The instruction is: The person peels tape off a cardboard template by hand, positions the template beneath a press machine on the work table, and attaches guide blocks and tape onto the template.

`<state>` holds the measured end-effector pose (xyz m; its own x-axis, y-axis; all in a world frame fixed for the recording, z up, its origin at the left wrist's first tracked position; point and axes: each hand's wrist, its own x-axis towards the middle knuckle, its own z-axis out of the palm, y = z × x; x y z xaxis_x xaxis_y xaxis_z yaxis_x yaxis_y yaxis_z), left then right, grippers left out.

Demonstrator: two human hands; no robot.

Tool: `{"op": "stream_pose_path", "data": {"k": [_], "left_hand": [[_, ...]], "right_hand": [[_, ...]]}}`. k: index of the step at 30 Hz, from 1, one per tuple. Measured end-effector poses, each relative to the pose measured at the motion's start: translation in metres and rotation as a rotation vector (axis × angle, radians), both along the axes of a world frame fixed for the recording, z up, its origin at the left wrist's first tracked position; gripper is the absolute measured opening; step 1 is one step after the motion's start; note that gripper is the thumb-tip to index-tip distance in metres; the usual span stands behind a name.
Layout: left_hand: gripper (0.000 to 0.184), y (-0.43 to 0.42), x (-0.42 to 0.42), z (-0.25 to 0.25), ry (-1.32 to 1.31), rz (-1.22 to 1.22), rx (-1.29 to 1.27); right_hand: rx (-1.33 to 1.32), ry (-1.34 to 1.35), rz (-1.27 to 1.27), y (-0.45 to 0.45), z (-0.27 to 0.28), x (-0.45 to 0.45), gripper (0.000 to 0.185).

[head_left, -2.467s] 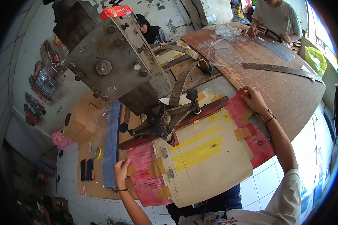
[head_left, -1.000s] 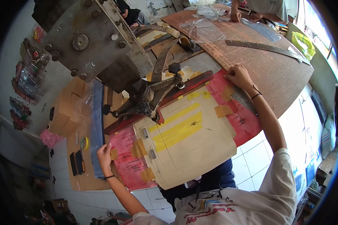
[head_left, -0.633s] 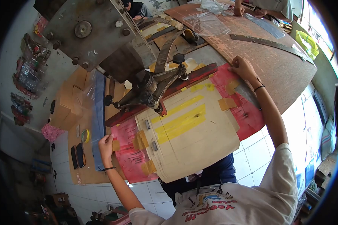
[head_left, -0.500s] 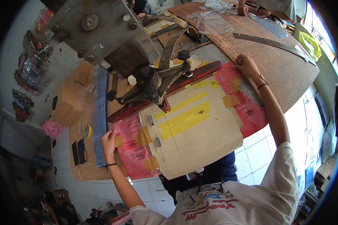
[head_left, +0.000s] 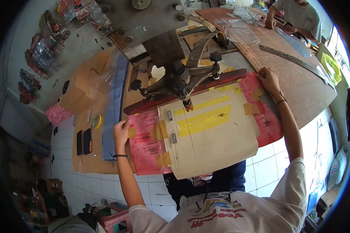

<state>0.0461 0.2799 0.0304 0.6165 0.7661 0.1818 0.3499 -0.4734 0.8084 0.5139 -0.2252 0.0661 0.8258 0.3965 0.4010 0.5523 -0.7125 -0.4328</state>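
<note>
Sheet (head_left: 217, 143), cream with red ends, lies with far edge along the dark red bar (head_left: 237, 73), left hand (head_left: 121, 135) and right hand (head_left: 270, 81) each pinching a red end; step judged as aligning, next move calling for even, two-handed shifting.

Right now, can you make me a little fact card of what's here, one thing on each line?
Left hand: pinching the outer edge of the left red panel
Right hand: at the far corner of the right red panel; grip partly hidden
Middle: cream sheet with yellow strips
Above its far side: dark metal machine
Far edge: dark red bar
Left side: long blue piece and yellow roll
Right side: brown table with long metal strip
Other person: at the brown table
</note>
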Motion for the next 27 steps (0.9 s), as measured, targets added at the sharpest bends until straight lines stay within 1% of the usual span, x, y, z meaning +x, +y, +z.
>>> {"op": "stream_pose_path", "data": {"k": [2,5,8,11,14,17,20,23,26,27], "left_hand": [[0.030,0.003,-0.002,0.001,0.048,-0.006,0.034],[0.030,0.002,-0.003,-0.003,0.006,-0.003,0.011],[0.030,0.000,-0.004,-0.003,-0.008,0.015,-0.024],[0.030,-0.003,-0.003,0.002,0.009,0.015,-0.031],[0.031,-0.004,-0.003,0.004,-0.015,-0.009,-0.061],[0.031,-0.006,-0.004,0.007,-0.029,-0.007,-0.138],[0.031,-0.005,-0.005,0.007,0.021,-0.010,-0.076],[0.031,-0.004,-0.005,0.008,-0.004,0.000,-0.155],[0.030,-0.020,-0.004,0.031,0.079,0.065,-0.284],[0.029,-0.016,-0.005,0.028,0.047,0.039,-0.282]], "right_hand": [[-0.034,0.022,0.037,0.003,0.004,-0.004,0.029],[-0.184,-0.139,0.103,0.008,0.010,-0.022,0.036],[-0.251,-0.071,0.107,0.016,0.016,-0.027,0.044],[-0.228,-0.061,0.134,0.023,0.014,-0.019,0.049],[-0.212,-0.064,0.179,0.023,0.012,-0.011,0.044],[-0.235,0.018,0.249,0.026,0.022,-0.006,0.036],[-0.251,0.043,0.350,0.024,0.013,0.016,0.033],[-0.267,0.141,0.355,0.029,0.029,0.006,0.029],[-0.237,0.190,0.345,0.031,0.037,0.004,0.031],[-0.178,0.196,0.365,0.032,0.037,0.005,0.030]]}}
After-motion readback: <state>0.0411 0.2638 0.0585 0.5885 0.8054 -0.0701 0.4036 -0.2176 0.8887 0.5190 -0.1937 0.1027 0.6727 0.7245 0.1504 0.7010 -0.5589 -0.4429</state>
